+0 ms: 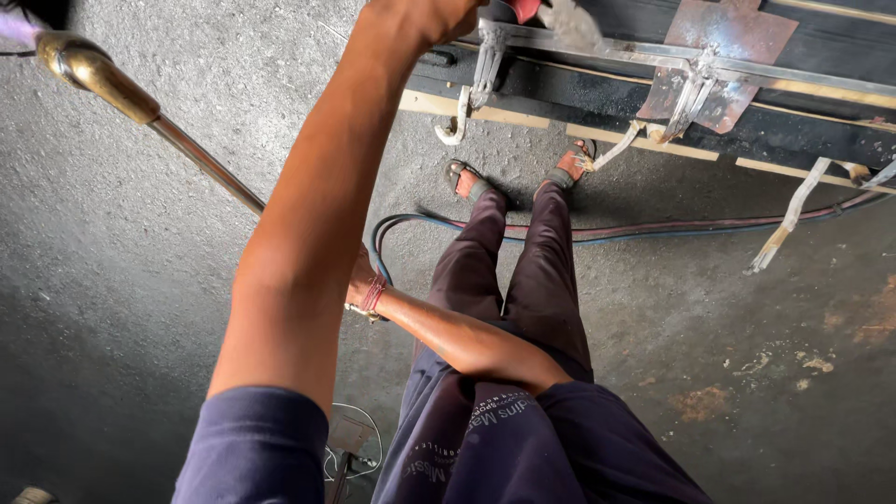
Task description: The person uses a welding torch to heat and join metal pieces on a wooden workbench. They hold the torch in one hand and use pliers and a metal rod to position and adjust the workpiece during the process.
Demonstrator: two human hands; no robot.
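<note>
torch (pixel 98 75): brass head top left, steel tube slanting down to behind the left forearm, pointed away from body.
right hand (pixel 359 280): mostly hidden behind left arm at tube's lower end; fingers can't tell.
left hand (pixel 420 14): raised to metal frame (pixel 653 56), prob. steadying it; fingers cut off, can't tell.
hoses (pixel 597 231): trail on floor (pixel 140 280) past sandalled feet.

Brass-gold torch (pixel 93 73), red-blue hoses (pixel 653 227), maroon trousers (pixel 523 271), navy shirt (pixel 523 448), grey floor (pixel 140 280)
</note>
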